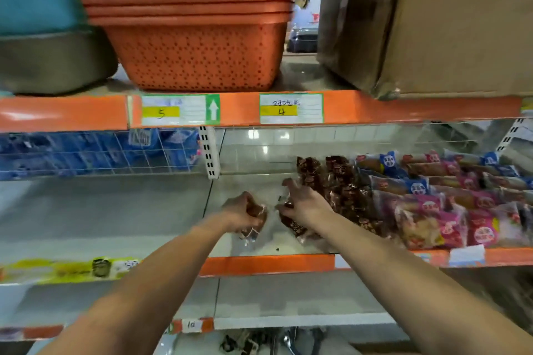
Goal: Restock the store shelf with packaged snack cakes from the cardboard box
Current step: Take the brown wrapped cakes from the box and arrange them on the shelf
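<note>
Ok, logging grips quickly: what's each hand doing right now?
Left hand: holding a brown clear-wrapped snack cake.
Right hand: holding another brown wrapped snack cake.

Glossy clear-plastic snack cake packets [346,190]; smooth, reflective shelf [115,210]; perforated orange plastic baskets [196,55]; matt cardboard box [461,23].

Top shelf [302,78]: orange front strip with two tags [173,109], marked 5 and 4.
On top shelf: grey tub [52,66] at left, stacked orange baskets [190,57] in the middle, box [447,23] at right, its corner over the front edge.
Middle shelf [115,210]: pale deck, orange front strip.
On middle shelf: brown packs [346,190] in rows near the centre, touching pink and blue packs [432,210] piled to the right; two more brown ones just left of the rows.
Behind middle shelf: wire grid [101,153], blurred blue bags beyond.
Bottom shelf [288,300]: pale deck, tag marked 10.
</note>
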Action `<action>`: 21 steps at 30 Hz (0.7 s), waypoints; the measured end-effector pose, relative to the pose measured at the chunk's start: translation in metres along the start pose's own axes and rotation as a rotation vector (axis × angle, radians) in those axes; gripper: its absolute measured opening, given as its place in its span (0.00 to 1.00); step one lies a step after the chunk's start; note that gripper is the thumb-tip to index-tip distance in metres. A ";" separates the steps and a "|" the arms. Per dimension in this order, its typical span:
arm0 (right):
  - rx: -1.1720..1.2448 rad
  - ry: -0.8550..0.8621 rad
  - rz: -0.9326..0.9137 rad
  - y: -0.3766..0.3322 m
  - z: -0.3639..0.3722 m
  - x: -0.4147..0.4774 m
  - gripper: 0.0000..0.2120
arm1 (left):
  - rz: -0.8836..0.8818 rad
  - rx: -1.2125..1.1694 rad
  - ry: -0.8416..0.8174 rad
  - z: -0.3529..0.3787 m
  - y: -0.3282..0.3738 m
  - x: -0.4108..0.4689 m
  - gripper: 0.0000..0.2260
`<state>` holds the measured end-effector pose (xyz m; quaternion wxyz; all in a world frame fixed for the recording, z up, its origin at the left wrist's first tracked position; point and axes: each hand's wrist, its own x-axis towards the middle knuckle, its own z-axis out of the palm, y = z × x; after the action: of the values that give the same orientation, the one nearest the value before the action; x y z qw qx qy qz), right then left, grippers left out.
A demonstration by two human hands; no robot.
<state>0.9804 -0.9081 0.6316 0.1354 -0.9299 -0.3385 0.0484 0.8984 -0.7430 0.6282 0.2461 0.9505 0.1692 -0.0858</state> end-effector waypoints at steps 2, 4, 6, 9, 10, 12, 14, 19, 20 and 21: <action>0.029 -0.021 0.016 -0.012 0.013 0.005 0.29 | 0.014 0.018 -0.097 0.000 -0.017 0.004 0.23; 0.041 -0.042 0.014 -0.019 0.023 0.005 0.28 | 0.035 0.072 -0.170 0.004 -0.028 0.007 0.24; 0.018 -0.056 0.000 -0.021 0.032 0.003 0.27 | 0.036 0.084 -0.176 0.011 -0.037 0.013 0.23; -0.018 -0.062 -0.009 -0.018 0.038 0.002 0.31 | 0.054 0.091 -0.100 0.018 -0.040 0.022 0.22; -0.031 -0.070 -0.021 -0.017 0.039 0.004 0.33 | 0.058 0.089 -0.071 0.021 -0.040 0.026 0.22; -0.054 -0.108 -0.043 -0.016 0.040 0.008 0.38 | 0.059 0.101 -0.016 0.024 -0.040 0.031 0.23; -0.054 -0.165 -0.054 -0.014 0.045 0.012 0.42 | 0.061 0.122 0.028 0.026 -0.041 0.034 0.23; -0.040 -0.256 -0.067 -0.004 0.059 0.029 0.46 | 0.030 0.029 -0.001 0.026 -0.050 0.042 0.20; -0.030 -0.253 -0.073 -0.004 0.061 0.032 0.46 | 0.027 0.016 -0.011 0.023 -0.052 0.045 0.20; -0.023 -0.252 -0.082 -0.005 0.064 0.034 0.45 | 0.025 0.013 -0.020 0.020 -0.054 0.048 0.20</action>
<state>0.9920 -0.8682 0.5722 0.0831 -0.9034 -0.3909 0.1555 0.9217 -0.6952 0.5758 0.2425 0.9532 0.1543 -0.0933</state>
